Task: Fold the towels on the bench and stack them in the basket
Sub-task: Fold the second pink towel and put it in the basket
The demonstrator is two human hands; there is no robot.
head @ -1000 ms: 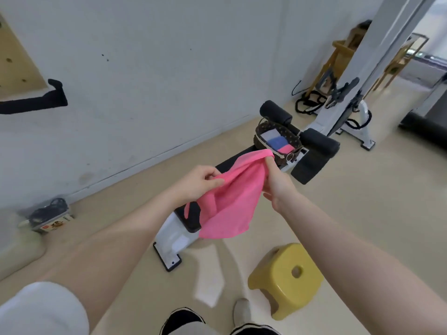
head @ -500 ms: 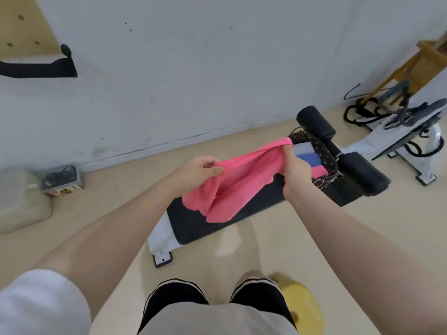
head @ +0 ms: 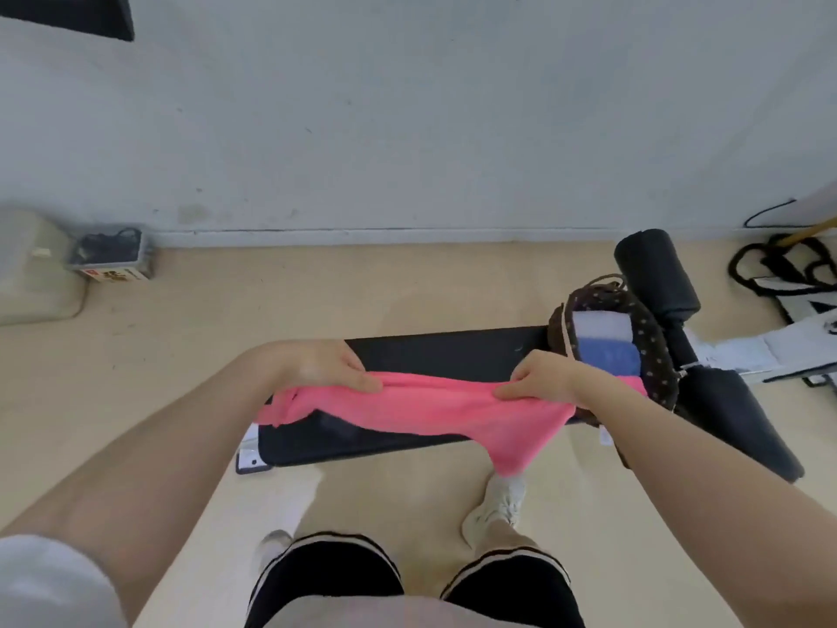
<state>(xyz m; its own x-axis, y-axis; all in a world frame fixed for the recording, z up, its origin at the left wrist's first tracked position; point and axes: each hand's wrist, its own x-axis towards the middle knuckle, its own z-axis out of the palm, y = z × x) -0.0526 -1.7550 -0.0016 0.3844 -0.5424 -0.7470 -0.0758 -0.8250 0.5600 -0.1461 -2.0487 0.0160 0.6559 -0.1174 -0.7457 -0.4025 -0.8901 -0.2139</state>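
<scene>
The left hand [head: 333,364] grips the pink towel [head: 407,412] along its upper edge, with fingers curled over the cloth and the thumb tucked against it. The right hand [head: 541,378] grips the same edge further to the right, and its fingers pinch a gathered fold. The towel spans between the two hands and is stretched across the width of the black padded bench [head: 448,355]. The lower part of the towel drapes over the near edge of the bench. Its right corner hangs lowest, below the bench pad and above the floor [head: 317,301]. The left end of the towel is bunched and trails just beyond the left wrist.

The basket [head: 652,355] stands on the right end of the bench, just beside the right hand. It is dark brown with a pale dotted pattern. Inside it lie folded towels: a white one [head: 598,326] at the far side, a blue one [head: 609,358] next to it, and a pink strip at the near side, mostly hidden behind the right forearm.

Two black foam rollers [head: 656,269] project from the bench frame beyond the basket. A plastic box [head: 108,256] holding dark cables sits on the floor against the wall [head: 407,106] at the left. The person's legs in black shorts and pale shoes [head: 496,505] appear at the bottom of the view.
</scene>
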